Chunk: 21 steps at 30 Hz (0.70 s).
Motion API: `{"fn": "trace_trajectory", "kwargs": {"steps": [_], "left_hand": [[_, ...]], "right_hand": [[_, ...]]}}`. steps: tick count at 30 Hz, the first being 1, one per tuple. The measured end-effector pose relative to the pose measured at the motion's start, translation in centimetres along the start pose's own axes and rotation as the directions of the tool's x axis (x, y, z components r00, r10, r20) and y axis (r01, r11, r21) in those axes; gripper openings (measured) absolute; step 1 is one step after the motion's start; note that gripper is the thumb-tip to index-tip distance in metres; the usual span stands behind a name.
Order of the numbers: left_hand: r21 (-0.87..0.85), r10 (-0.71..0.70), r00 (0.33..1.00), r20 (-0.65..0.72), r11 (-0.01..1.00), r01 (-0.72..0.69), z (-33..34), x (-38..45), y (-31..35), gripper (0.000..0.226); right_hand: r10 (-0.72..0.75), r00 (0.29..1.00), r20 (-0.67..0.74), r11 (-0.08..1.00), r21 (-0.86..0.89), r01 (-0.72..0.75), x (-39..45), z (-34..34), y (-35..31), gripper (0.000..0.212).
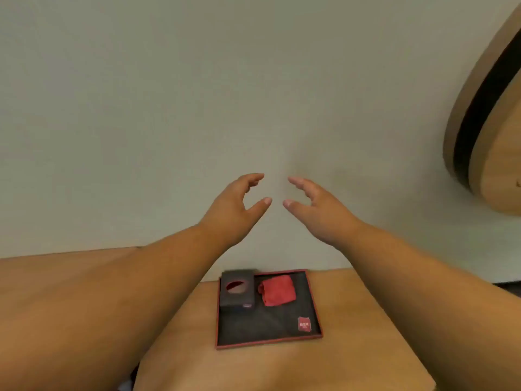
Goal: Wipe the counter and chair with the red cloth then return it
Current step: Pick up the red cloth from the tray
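Observation:
A folded red cloth (277,293) lies in the back half of a dark tray with a red rim (265,345), which rests on the wooden counter (352,362). My left hand (234,210) and my right hand (318,210) are held up side by side in front of the pale wall, well above and beyond the tray. Both hands are empty, with fingers spread and thumbs pointing toward each other. Neither hand touches the cloth. No chair is in view.
A dark square box with a round red-lined opening (238,290) stands in the tray's back left corner. A small red card (304,324) lies at the tray's front right. A curved wooden panel with a black band (485,108) hangs at the upper right.

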<state>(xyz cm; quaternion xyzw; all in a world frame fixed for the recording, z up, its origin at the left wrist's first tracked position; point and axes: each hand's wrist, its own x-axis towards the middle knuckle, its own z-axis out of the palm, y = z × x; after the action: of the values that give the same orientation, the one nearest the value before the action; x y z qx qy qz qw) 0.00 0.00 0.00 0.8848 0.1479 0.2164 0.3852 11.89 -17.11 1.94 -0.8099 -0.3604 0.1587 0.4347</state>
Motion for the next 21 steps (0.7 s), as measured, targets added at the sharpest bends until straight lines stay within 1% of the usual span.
{"fn": "trace_trajectory", "kwargs": {"steps": [3, 6, 9, 10, 12, 14, 15, 17, 18, 21], "left_hand": [[0.098, -0.047, 0.998, 0.048, 0.994, 0.042, 3.4, -1.5, -5.1, 0.055], [0.129, -0.125, 0.987, 0.102, 0.985, 0.111, 7.6, -3.7, -10.5, 0.057], [0.218, -0.171, 0.967, 0.189, 0.968, 0.129, 12.3, -5.4, -16.2, 0.059], [0.286, -0.197, 0.948, 0.248, 0.95, 0.123, 14.2, -6.1, -18.4, 0.061], [0.455, -0.266, 0.879, 0.397, 0.888, 0.064, 18.4, -7.5, -23.0, 0.068], [0.546, -0.331, 0.817, 0.472, 0.837, 0.024, 22.0, -7.8, -27.4, 0.072], [0.566, -0.355, 0.801, 0.482, 0.824, 0.025, 23.7, -7.7, -29.6, 0.072], [0.601, -0.391, 0.798, 0.459, 0.798, 0.045, 26.4, -7.1, -33.9, 0.072], [0.619, -0.398, 0.806, 0.438, 0.784, 0.051, 27.5, -6.5, -35.9, 0.071], [0.656, -0.396, 0.85, 0.347, 0.75, 0.081, 29.3, -5.0, -40.5, 0.071]], "right_hand": [[0.073, 0.997, 0.036, 0.992, -0.102, -0.069, -0.1, 4.2, 5.4, 0.059], [0.182, 0.981, 0.066, 0.976, -0.132, -0.172, -0.8, 8.4, 11.8, 0.06], [0.264, 0.96, 0.093, 0.953, -0.176, -0.245, -0.5, 12.4, 18.1, 0.062], [0.289, 0.952, 0.101, 0.945, -0.191, -0.267, -0.2, 14.0, 20.5, 0.062], [0.36, 0.927, 0.106, 0.918, -0.22, -0.332, 0.4, 17.3, 25.2, 0.064], [0.419, 0.901, 0.114, 0.88, -0.294, -0.373, 1.4, 20.1, 29.5, 0.067], [0.445, 0.887, 0.127, 0.86, -0.339, -0.383, 1.9, 21.5, 31.7, 0.069], [0.496, 0.857, 0.144, 0.822, -0.395, -0.41, 2.8, 24.0, 35.8, 0.073], [0.519, 0.844, 0.138, 0.803, -0.418, -0.425, 3.3, 25.0, 37.5, 0.075], [0.592, 0.803, 0.064, 0.733, -0.457, -0.504, 4.7, 27.1, 41.2, 0.082]]}}
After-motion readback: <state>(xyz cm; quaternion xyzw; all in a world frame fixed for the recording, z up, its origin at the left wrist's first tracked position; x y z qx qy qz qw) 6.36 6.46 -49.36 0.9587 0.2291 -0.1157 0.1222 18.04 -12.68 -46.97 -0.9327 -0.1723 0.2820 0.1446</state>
